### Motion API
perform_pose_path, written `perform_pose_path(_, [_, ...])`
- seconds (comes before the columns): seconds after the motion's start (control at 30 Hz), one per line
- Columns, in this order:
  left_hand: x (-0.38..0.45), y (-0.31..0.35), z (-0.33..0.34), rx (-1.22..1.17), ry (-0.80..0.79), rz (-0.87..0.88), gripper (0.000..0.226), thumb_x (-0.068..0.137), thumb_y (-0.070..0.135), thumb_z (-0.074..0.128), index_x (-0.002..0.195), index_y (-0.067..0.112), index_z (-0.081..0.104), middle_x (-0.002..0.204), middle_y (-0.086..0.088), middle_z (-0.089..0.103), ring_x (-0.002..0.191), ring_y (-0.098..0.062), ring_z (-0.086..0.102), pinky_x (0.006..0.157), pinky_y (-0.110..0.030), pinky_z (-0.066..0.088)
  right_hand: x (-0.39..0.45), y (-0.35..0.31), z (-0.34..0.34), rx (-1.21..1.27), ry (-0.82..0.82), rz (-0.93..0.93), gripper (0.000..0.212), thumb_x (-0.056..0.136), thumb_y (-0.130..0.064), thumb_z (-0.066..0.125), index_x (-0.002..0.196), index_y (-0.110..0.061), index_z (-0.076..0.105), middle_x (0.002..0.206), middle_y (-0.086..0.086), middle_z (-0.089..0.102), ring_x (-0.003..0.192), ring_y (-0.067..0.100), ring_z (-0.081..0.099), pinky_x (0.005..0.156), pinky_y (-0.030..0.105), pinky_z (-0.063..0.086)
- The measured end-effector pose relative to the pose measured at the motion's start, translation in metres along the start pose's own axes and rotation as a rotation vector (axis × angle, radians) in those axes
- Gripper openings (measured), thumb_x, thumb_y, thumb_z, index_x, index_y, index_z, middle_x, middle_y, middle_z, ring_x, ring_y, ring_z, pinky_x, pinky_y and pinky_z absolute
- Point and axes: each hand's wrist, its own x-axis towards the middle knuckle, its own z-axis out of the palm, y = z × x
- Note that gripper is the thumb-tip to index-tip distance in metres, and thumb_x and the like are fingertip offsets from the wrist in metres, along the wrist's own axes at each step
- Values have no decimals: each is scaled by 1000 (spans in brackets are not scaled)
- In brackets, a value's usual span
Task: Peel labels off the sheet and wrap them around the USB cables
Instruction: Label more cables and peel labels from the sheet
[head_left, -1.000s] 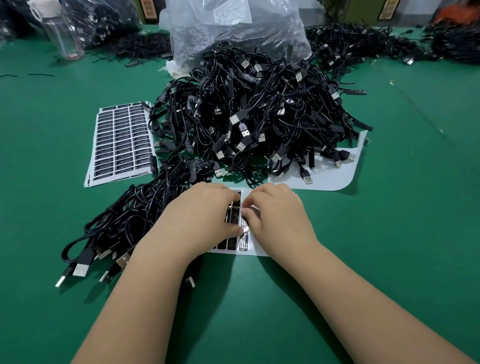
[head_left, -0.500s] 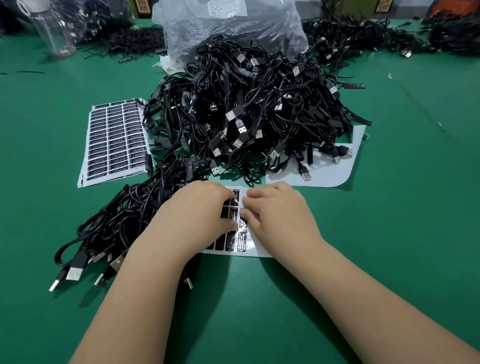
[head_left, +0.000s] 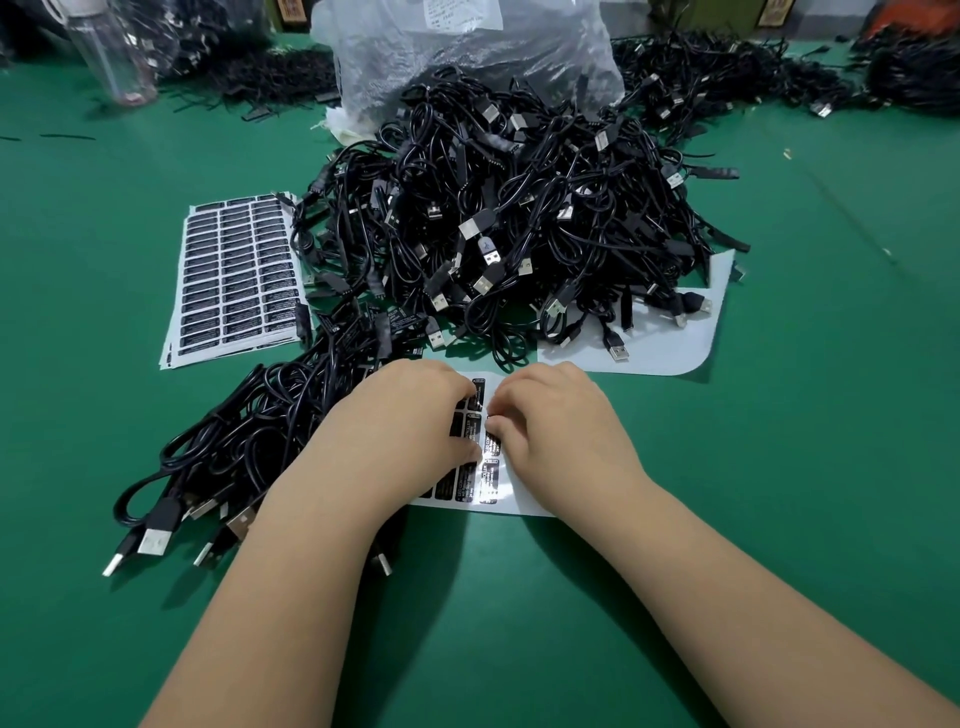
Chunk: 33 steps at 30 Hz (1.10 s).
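Head view of the green table (head_left: 779, 467). I see both hands resting on the near label sheet (head_left: 519, 506), a white backing sheet that lies flat just in front of the cables and carries a few black labels (head_left: 467, 480) with white print. The left hand (head_left: 400, 431) lies palm down over the sheet's left part, fingers bent, thumb tip pressing on a label beside the right hand's fingertips. The right hand (head_left: 556, 421) sits over the sheet's right part with its fingers curled down onto the labels; I cannot tell whether they have a label pinched. The two hands nearly touch at the thumbs.

Behind the hands rises a large pile of black USB cables (head_left: 519, 223); a second bundle of cables (head_left: 249, 441) lies left of the left forearm, plugs toward me. A full sheet of labels (head_left: 234, 275) lies flat at the left of the pile. An empty backing sheet (head_left: 670, 343) shows under the pile's right edge. A clear plastic bag (head_left: 467, 47) stands behind the pile, a clear bottle (head_left: 117, 57) at far left.
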Motion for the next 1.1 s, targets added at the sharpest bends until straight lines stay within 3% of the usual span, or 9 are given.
perform_pose_path(0.3, [0,-1,2,-11,7,13,50,86,42,65,132,25,53,131,7,52,124,-15,43,99,-38,42,1,2,0,121,30,32,12,92,-28,58,94,-21,68,107,-7,61,104,17,42,96,35,34])
perform_pose_path(0.5, [-1,-1,1,-34,21,7,45,86,41,65,127,25,57,128,7,53,122,-14,44,99,-38,42,-3,2,0,212,101,-19,7,83,-22,63,77,-24,65,89,-9,61,91,11,43,80,22,33])
perform_pose_path(0.6, [-2,-1,1,-54,25,12,42,86,41,65,125,30,56,126,10,53,121,-13,44,97,-39,43,-6,0,-1,517,132,21,21,78,-17,68,65,-32,60,84,-10,63,85,6,51,74,15,38])
perform_pose_path(0.7, [-3,0,0,-68,22,9,43,85,40,66,126,32,55,122,10,54,119,-13,45,96,-39,44,-6,3,-4,895,136,105,19,75,-13,74,66,-29,69,78,-10,67,73,7,60,68,19,49])
perform_pose_path(0.77, [-4,0,0,-67,28,11,41,86,37,65,125,29,55,118,10,54,115,-14,47,94,-38,44,-4,6,-8,1245,47,191,9,69,-16,77,71,-25,75,72,-8,68,67,6,61,68,19,51])
perform_pose_path(0.87, [-4,-2,0,-57,43,-1,34,93,29,56,127,26,55,121,10,54,117,-16,48,96,-37,43,3,15,-12,1739,-69,309,11,56,-17,80,67,-18,76,67,-2,66,63,9,62,68,25,55])
perform_pose_path(0.93, [-3,1,-1,-81,68,-41,33,96,23,49,128,28,56,125,8,57,117,-17,50,96,-37,44,8,19,-13,1894,-68,400,3,60,-16,77,61,-16,74,64,-2,64,60,9,61,64,26,55])
perform_pose_path(1.0, [1,10,-6,-120,136,-124,32,97,21,44,124,30,59,122,5,62,108,-19,57,91,-37,49,10,21,-14,1997,-47,490,9,64,-16,71,56,-17,72,63,-2,62,58,9,61,62,27,55])
perform_pose_path(1.1, [14,25,-25,-225,381,-198,33,95,20,44,121,30,61,114,6,66,82,-19,61,80,-38,54,11,23,-16,2147,-26,595,11,64,-18,71,55,-13,68,68,2,61,57,13,59,57,28,53])
